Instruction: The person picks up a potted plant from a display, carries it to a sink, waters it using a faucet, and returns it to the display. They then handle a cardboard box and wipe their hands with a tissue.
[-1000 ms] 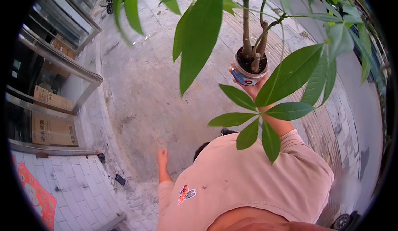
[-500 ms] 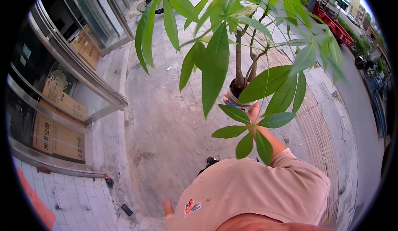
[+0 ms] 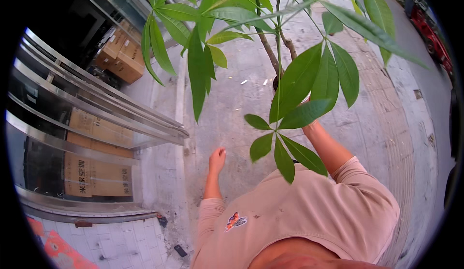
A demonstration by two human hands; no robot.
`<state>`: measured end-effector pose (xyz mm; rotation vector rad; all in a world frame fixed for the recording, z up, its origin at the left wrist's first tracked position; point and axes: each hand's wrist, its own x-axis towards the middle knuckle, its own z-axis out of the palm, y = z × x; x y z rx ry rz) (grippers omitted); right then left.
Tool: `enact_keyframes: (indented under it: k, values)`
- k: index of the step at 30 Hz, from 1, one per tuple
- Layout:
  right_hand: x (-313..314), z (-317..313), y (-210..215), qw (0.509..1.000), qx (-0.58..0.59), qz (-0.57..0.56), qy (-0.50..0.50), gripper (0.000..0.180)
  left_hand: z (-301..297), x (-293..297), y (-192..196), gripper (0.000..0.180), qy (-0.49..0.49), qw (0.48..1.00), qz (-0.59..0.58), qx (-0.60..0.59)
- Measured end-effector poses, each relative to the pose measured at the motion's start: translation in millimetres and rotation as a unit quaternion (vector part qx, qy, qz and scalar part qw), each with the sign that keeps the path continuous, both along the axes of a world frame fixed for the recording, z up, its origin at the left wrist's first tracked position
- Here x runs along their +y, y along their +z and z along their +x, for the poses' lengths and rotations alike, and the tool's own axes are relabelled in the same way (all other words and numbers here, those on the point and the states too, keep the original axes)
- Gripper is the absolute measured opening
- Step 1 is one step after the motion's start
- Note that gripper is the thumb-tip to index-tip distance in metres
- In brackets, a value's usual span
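Observation:
I carry a potted plant with a thin braided trunk (image 3: 270,51) and long green leaves (image 3: 299,83) in front of me. Its pot (image 3: 276,82) is almost wholly hidden behind the leaves. My right forearm (image 3: 325,146) reaches up to the pot, and my right hand (image 3: 306,103) under it is mostly covered by a leaf. My left hand (image 3: 217,159) hangs by my side over the concrete pavement, fingers curled in, holding nothing. I wear a beige long-sleeved shirt (image 3: 309,211).
Glass doors in metal frames (image 3: 96,119) line the left side, with cardboard boxes (image 3: 121,59) behind and beside them. White tiles (image 3: 121,240) and a red mat (image 3: 58,249) lie at lower left. A textured paving strip (image 3: 386,105) and a red vehicle (image 3: 427,25) are on the right.
The plant has come nearer to the camera and its leaves now cover the pot and my right hand. My left hand has swung forward. The doorway has shifted in view.

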<state>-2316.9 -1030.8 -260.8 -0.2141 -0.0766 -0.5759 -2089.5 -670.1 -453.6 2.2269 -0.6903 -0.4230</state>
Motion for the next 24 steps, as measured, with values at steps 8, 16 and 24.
enact_keyframes:
  k: [8,16,24]
  values:
    - [-151.4,365.6,-24.7,0.995,0.068,0.051,0.056,0.056,83.8,167.8,-101.3,0.016,0.084,0.898,0.423,0.082]
    - [-134.1,692.2,-1.2,0.991,0.013,-0.041,0.130,0.075,338.7,119.4,-120.3,0.028,0.260,0.920,0.278,0.091]
    - [-142.5,1002.2,-14.2,0.977,-0.045,-0.053,0.200,0.077,793.8,-159.2,44.8,0.020,0.067,0.996,-0.054,-0.018]
